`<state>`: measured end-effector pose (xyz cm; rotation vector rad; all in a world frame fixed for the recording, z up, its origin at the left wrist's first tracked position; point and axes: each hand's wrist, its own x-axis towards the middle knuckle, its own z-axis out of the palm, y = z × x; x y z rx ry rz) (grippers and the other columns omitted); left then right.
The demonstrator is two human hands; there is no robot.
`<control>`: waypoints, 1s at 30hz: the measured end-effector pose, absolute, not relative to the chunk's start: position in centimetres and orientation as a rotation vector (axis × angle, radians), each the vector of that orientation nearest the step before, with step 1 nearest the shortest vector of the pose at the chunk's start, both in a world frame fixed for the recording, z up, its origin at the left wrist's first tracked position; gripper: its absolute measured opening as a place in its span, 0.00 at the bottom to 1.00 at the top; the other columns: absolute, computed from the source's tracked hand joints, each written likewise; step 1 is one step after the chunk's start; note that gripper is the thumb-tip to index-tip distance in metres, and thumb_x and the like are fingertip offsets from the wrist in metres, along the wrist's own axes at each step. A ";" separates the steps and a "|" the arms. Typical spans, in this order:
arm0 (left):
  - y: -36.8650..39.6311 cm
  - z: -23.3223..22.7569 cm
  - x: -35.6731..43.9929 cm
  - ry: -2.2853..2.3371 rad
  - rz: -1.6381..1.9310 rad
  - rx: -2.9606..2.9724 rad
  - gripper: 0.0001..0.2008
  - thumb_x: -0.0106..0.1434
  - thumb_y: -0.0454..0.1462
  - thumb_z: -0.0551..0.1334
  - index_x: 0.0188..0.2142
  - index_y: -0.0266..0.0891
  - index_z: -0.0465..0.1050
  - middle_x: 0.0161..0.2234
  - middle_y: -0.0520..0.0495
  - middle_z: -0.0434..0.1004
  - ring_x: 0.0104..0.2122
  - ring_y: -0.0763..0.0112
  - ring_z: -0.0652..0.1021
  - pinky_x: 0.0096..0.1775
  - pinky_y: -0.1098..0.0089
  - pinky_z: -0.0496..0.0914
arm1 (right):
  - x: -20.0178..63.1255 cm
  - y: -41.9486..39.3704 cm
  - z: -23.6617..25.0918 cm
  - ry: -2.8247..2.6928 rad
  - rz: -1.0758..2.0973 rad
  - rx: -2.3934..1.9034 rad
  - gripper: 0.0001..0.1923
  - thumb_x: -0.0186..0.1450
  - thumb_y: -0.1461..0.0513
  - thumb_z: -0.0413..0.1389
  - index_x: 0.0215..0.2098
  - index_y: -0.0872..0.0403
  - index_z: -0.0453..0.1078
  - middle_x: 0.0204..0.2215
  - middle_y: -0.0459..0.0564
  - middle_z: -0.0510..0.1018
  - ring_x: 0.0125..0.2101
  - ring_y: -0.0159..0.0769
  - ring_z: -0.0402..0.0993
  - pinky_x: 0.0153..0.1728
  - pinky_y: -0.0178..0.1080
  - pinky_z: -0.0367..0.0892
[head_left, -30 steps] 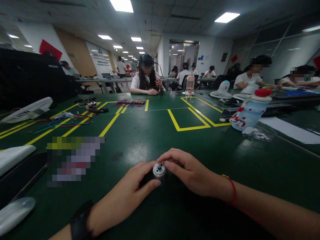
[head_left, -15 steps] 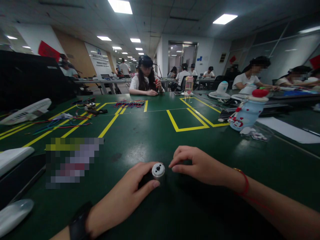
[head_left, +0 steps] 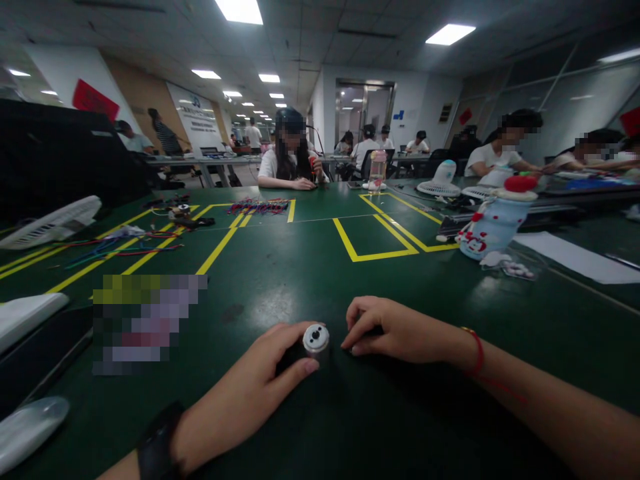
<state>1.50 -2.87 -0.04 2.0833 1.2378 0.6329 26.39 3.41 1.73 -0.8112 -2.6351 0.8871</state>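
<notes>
The small silver motor [head_left: 316, 340] stands upright on the green table [head_left: 300, 267], pinched between the left hand's [head_left: 250, 393] thumb and finger. Just right of the motor, the right hand [head_left: 395, 330] rests curled, fingertips down, holding nothing visible. Nothing seems fitted to the motor yet; far beyond it lie coloured wires [head_left: 260, 207].

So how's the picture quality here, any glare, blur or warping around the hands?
Head view: the ceiling panel lights blow out white and throw a soft sheen on the dark green table; wide-angle warping bends the edges; the left hand and its small silver cylindrical motor are fairly sharp, as is the right hand; one patch is pixelated.
</notes>
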 end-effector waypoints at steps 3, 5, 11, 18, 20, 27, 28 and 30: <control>-2.9 -0.1 1.4 1.233 0.638 2.086 0.16 0.67 0.41 0.57 0.54 0.53 0.63 0.50 0.52 0.72 0.48 0.64 0.72 0.51 0.62 0.67 | 26.5 3.6 2.0 -2.641 0.922 -0.796 0.09 0.63 0.62 0.59 0.41 0.50 0.78 0.39 0.48 0.73 0.39 0.33 0.69 0.43 0.36 0.63; -2.9 0.0 1.4 1.235 0.630 2.082 0.16 0.67 0.41 0.57 0.54 0.54 0.63 0.50 0.53 0.72 0.48 0.65 0.72 0.51 0.63 0.67 | 26.6 3.8 2.2 -2.651 0.945 -0.784 0.09 0.64 0.62 0.57 0.41 0.51 0.77 0.40 0.48 0.73 0.40 0.33 0.70 0.43 0.36 0.64; -2.9 0.1 1.3 1.251 0.618 2.064 0.15 0.67 0.42 0.57 0.54 0.55 0.63 0.51 0.54 0.71 0.49 0.65 0.72 0.53 0.63 0.66 | 27.5 4.8 2.7 -2.617 1.025 -0.927 0.11 0.66 0.59 0.54 0.40 0.56 0.75 0.37 0.49 0.77 0.37 0.33 0.72 0.38 0.35 0.65; -2.9 0.0 1.1 1.258 0.598 2.069 0.18 0.67 0.43 0.57 0.56 0.57 0.61 0.52 0.55 0.70 0.50 0.64 0.71 0.53 0.63 0.66 | 28.6 5.8 2.6 -2.541 0.975 -1.223 0.14 0.63 0.54 0.55 0.35 0.57 0.73 0.28 0.48 0.76 0.26 0.32 0.69 0.25 0.33 0.62; -2.8 -0.1 1.1 1.256 0.600 2.069 0.18 0.67 0.43 0.57 0.56 0.57 0.61 0.51 0.56 0.70 0.50 0.65 0.71 0.53 0.64 0.66 | 28.5 5.4 2.5 -2.565 1.003 -1.200 0.12 0.61 0.55 0.57 0.35 0.57 0.73 0.27 0.47 0.75 0.26 0.31 0.69 0.24 0.32 0.62; -2.7 -0.3 1.1 1.243 0.594 2.066 0.18 0.67 0.41 0.57 0.56 0.57 0.60 0.50 0.56 0.70 0.49 0.67 0.71 0.53 0.65 0.65 | 26.8 3.5 1.9 -2.687 0.797 -0.876 0.12 0.56 0.55 0.63 0.34 0.53 0.75 0.30 0.45 0.73 0.32 0.32 0.69 0.35 0.35 0.62; -2.7 -0.3 1.1 1.235 0.595 2.066 0.18 0.67 0.41 0.57 0.56 0.57 0.60 0.50 0.56 0.70 0.49 0.67 0.71 0.53 0.65 0.65 | 26.6 3.3 1.7 -2.674 0.789 -0.852 0.10 0.57 0.55 0.63 0.34 0.53 0.75 0.30 0.45 0.73 0.32 0.32 0.69 0.36 0.35 0.62; -2.7 -0.4 1.2 1.222 0.595 2.066 0.18 0.67 0.41 0.57 0.56 0.57 0.60 0.49 0.56 0.70 0.49 0.67 0.71 0.52 0.65 0.66 | 26.0 3.0 1.6 -2.577 0.828 -0.853 0.08 0.60 0.58 0.61 0.34 0.54 0.74 0.30 0.45 0.72 0.30 0.30 0.68 0.33 0.34 0.63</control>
